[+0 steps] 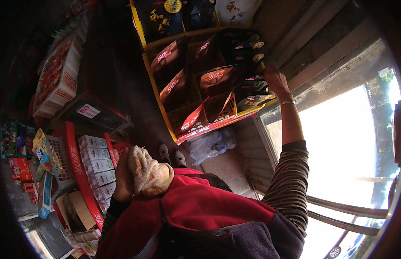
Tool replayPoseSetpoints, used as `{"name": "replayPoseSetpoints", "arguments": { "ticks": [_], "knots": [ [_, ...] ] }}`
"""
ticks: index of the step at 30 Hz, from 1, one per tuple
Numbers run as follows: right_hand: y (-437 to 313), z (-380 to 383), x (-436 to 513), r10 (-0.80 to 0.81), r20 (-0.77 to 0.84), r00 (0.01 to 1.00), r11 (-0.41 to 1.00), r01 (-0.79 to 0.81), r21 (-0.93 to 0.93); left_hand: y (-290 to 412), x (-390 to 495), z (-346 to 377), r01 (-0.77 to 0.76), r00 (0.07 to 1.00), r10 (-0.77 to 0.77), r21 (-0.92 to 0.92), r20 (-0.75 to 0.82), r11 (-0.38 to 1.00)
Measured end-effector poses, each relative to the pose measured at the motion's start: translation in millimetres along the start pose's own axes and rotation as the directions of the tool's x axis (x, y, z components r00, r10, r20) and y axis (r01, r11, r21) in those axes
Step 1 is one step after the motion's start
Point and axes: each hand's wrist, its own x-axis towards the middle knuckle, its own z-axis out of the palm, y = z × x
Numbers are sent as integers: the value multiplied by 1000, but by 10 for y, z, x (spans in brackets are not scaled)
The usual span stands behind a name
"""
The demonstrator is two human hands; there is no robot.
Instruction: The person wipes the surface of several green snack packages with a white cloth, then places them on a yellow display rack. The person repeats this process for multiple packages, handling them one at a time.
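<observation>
A crumpled, stained cloth [149, 173] is in my left hand [124, 181], close against my red jacket at the lower left. My right hand [274, 80] reaches out to the right edge of a yellow-framed display rack [155, 94], beside dark green packets [252, 85]. Its fingers are partly in shadow, so whether they grip the rack edge or a packet is unclear. Brown packets [175, 87] and a red packet [192, 118] stand upright in the rack's compartments.
Bottles in clear plastic wrap [210, 145] lie on the floor below the rack. To the left stand a white basket of red packets [71, 81], a red-edged shelf of boxed goods [79, 171] and a cardboard box [77, 210]. A bright window [330, 136] is at the right.
</observation>
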Motion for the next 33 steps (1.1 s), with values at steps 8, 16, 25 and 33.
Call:
{"name": "replayPoseSetpoints", "arguments": {
  "ticks": [8,16,25,33],
  "knots": [
    [61,88,11,-91,-111,990,995,96,41,41,-30,-32,47,997,-41,-110,61,993],
    [-17,86,437,53,17,998,997,-52,-61,41,0,-48,54,992,-52,-14,112,998],
    [67,195,629,78,-7,997,990,-79,-120,28,-42,-59,33,993,-33,3,114,999],
    [5,-387,336,143,-176,974,989,-147,-10,-32,20,-249,34,993,-40,64,108,997]
  ]
}}
